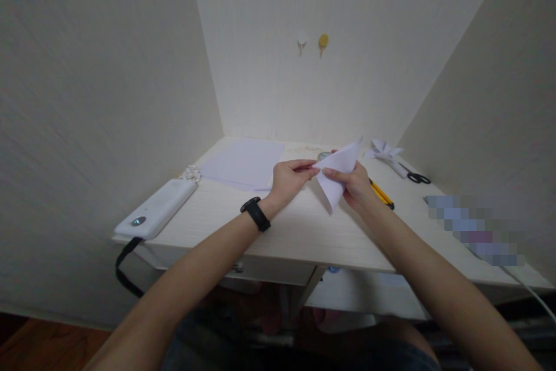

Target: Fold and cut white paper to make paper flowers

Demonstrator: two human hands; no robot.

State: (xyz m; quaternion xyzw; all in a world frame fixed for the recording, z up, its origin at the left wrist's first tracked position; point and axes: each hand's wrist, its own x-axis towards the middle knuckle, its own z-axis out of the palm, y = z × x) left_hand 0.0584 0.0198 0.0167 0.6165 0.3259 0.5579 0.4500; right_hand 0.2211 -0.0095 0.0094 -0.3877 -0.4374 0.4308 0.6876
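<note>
A folded piece of white paper [341, 164] is held up in front of me, above the desk. My left hand [292, 177] pinches its left corner between thumb and fingers. My right hand [354, 181] grips the sheet from the right, thumb on the near face and the other fingers behind it. One paper point rises to the upper right and another hangs downward. Behind the paper, a small round grey object [324, 155] is partly covered. Just right of my right hand lies a yellow and black utility knife [382, 193], partly hidden by the wrist.
White sheets [245, 162] lie at the desk's back left. A white power bank [157, 209] with a black strap sits at the left edge. A folded paper pinwheel [384, 150] and black scissors [417, 177] are at the back right. A blurred-out device [473, 232] with a cable lies right.
</note>
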